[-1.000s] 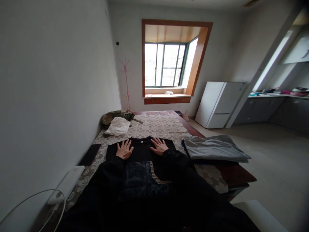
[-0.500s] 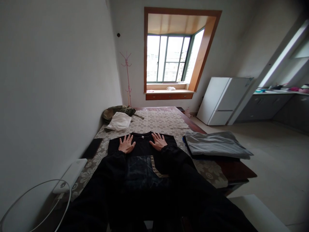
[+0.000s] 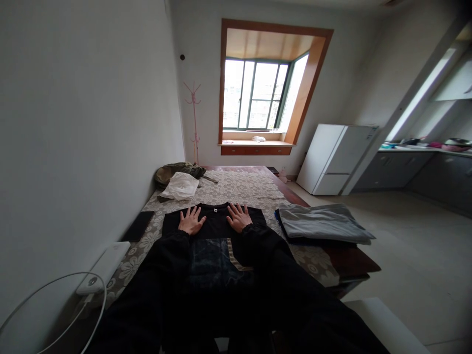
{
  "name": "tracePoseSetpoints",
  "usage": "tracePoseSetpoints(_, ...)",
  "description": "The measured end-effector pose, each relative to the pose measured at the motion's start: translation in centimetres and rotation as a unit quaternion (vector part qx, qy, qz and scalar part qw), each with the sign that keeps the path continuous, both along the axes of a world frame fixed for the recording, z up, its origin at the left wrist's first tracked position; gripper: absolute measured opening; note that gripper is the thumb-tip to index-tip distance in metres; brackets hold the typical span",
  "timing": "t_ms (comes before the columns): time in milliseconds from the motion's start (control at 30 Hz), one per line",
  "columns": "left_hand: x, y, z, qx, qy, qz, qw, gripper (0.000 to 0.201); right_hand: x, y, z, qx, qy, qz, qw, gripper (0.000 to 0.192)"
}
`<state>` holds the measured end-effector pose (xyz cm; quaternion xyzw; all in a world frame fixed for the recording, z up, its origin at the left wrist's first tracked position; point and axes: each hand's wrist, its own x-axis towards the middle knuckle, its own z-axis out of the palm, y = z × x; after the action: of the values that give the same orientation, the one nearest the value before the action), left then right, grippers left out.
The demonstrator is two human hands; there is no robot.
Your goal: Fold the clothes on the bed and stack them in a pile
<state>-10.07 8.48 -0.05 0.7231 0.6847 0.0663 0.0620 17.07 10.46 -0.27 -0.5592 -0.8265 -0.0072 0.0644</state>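
A black T-shirt (image 3: 214, 225) lies spread out on the patterned tablecloth (image 3: 243, 184), its neckline with a small white label at the far side. Lower on its front is a dark bluish printed panel with a tan strip along one edge. My left hand (image 3: 191, 221) rests flat on the upper left of the shirt, fingers spread. On the upper right, my right hand (image 3: 239, 218) lies flat too, fingers apart. Neither hand grips the cloth. The shirt's near part is hard to tell from my dark sleeves.
Folded clothes, a grey garment (image 3: 324, 222) on top, lie at the table's right. A white plastic bag (image 3: 180, 186) and a green-brown backpack (image 3: 171, 172) sit at the far left. Along the left wall are a dark flat object (image 3: 138, 226) and a white power strip (image 3: 105, 268) with a cable.
The camera view has shifted slightly, moving the whole scene a little left and the background down. Both hands stay flat at the same places on the shirt.
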Motion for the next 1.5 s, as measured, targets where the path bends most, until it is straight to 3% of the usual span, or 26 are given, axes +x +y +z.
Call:
tracePoseSetpoints(100, 0.1, -0.1, 0.2, 0.001, -0.004, 0.001, 1.0, 0.079, -0.1, -0.7, 0.5, 0.003, 0.005, 0.013, 1.0, 0.067)
tracePoseSetpoints(267, 0.0, -0.4, 0.4, 0.012, -0.019, -0.005, 1.0, 0.078, 0.5, -3.4, 0.8, -0.08, 0.029, -0.015, 0.996, 0.072)
tracePoseSetpoints(367, -0.1, -0.6, 0.5, 0.044, -0.048, -0.022, 0.998, 0.071, 1.9, -7.4, 0.1, -0.106, 0.053, 0.019, 0.993, 0.076)
tracePoseSetpoints(533, 0.3, -1.5, 1.4, 0.161, -0.12, -0.069, 0.977, 0.051, 6.8, -15.9, -1.2, -0.125, 0.161, 0.101, 0.974, 0.084)
tracePoseSetpoints(633, 0.3, -3.1, 2.9, 0.212, -0.168, -0.039, 0.962, 0.04, 10.2, -19.7, -1.3, -0.093, 0.277, 0.1, 0.951, 0.067)
tracePoseSetpoints(733, -0.7, -6.4, 4.3, 0.187, -0.202, -0.024, 0.961, 0.034, 13.0, -21.8, -1.3, -0.043, 0.339, 0.062, 0.938, 0.047)
tracePoseSetpoints(867, -4.0, -13.0, 4.4, 0.084, -0.252, -0.106, 0.958, 0.037, 15.7, -22.0, -1.3, 0.025, 0.347, -0.015, 0.937, 0.03)
tracePoseSetpoints(1033, -8.5, -19.4, 2.6, 0.113, -0.187, -0.023, 0.976, 0.033, 16.8, -19.2, -0.9, 0.073, 0.278, -0.099, 0.953, 0.031)
tracePoseSetpoints(1200, -10.5, -21.1, 1.9, 0.157, -0.139, 0.076, 0.975, 0.032, 16.9, -17.0, -0.9, 0.067, 0.204, -0.125, 0.969, 0.025)
tracePoseSetpoints(1500, -9.7, -22.0, 3.4, 0.101, -0.131, 0.195, 0.967, 0.016, 18.0, -16.9, -1.5, 0.051, 0.184, -0.175, 0.966, 0.013)
